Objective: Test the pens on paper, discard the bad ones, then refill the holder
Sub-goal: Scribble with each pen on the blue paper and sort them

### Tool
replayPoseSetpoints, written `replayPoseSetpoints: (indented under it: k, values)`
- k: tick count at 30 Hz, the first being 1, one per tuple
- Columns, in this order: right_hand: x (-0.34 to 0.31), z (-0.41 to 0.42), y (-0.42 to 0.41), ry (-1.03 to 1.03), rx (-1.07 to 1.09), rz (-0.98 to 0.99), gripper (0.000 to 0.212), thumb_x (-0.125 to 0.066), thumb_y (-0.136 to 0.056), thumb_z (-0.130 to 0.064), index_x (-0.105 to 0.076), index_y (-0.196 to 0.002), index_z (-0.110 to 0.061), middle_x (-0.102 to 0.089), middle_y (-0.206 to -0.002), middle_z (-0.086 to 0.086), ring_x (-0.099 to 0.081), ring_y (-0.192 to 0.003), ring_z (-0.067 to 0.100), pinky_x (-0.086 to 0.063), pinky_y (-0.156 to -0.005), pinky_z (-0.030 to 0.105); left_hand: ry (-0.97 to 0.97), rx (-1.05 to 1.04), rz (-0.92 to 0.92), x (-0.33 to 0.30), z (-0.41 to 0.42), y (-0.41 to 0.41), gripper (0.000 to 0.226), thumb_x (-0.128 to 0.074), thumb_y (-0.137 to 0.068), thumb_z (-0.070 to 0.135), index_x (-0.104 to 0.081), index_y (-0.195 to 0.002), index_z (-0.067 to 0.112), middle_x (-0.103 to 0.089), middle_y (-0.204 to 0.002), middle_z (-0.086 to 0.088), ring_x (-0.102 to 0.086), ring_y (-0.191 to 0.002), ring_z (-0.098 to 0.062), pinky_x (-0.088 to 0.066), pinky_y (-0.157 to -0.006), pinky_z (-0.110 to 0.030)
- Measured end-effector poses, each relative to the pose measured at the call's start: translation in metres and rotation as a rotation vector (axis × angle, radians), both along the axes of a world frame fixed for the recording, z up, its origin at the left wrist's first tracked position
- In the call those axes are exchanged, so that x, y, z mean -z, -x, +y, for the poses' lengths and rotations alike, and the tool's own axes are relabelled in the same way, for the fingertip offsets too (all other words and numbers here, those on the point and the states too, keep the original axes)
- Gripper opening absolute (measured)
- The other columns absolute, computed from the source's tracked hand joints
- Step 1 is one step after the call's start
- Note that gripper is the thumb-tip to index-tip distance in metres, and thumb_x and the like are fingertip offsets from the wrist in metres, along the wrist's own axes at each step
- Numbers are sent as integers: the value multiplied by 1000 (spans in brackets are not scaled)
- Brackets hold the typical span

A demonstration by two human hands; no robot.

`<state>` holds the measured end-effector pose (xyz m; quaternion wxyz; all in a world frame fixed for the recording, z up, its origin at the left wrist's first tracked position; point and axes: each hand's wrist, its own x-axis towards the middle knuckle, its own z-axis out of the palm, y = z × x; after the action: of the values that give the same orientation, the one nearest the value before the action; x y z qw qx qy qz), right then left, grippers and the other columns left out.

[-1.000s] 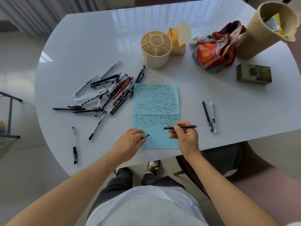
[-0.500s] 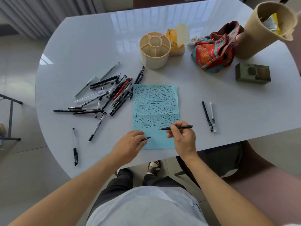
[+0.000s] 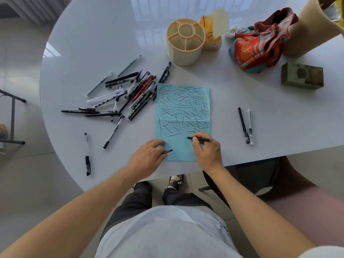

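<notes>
blue paper, scribbled over with black and red strokes, lay at the near edge of the white table under both hands. the left hand rested on its lower left corner, fingers curled around a black pen cap that poked out rightward between them. the right hand pinched a black pen near its front, the tip pointing left and meeting the paper just ahead of the fingertips, the barrel running out over the knuckles to the right. two pens lay side by side well right of the sheet. a loose pile of pens sprawled to its left, with one single pen nearer the table edge. farther back stood the cream compartmented holder, upright, with a yellow tissue pack just behind it.
</notes>
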<state>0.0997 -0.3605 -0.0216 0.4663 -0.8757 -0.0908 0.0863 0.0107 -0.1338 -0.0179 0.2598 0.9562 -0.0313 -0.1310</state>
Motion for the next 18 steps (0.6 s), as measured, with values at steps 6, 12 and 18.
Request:
replayPoseSetpoints:
  k: [6, 12, 18]
  values:
    - [0, 20, 4, -89, -43, 77, 12, -62, -97, -24, -72, -102, -20, -72, -93, -15, -73, -87, 7, -61, -81, 30, -8, -2, 13, 2, 0, 0, 31, -49, -102, 35, -72, -107, 14, -56, -137, -1, -49, -128, -22, -37, -107, -32]
    - [1, 20, -2, 5, -28, 34, 6, -69, -94, -17, -74, -97, -16, -71, -86, -13, -67, -80, -6, -57, -77, 18, -1, -2, 33, 1, 0, 0, 31, -48, -102, 36, -71, -106, 15, -55, -137, -1, -49, -127, -22, -38, -107, -33]
    - [-3, 21, -2, 48, 8, -12, 5, -68, -94, -16, -73, -94, -16, -70, -80, -10, -65, -76, -7, -57, -73, 21, 9, -9, 37, 2, 1, 0, 31, -48, -102, 37, -71, -107, 16, -56, -137, 0, -50, -127, -21, -39, -108, -33]
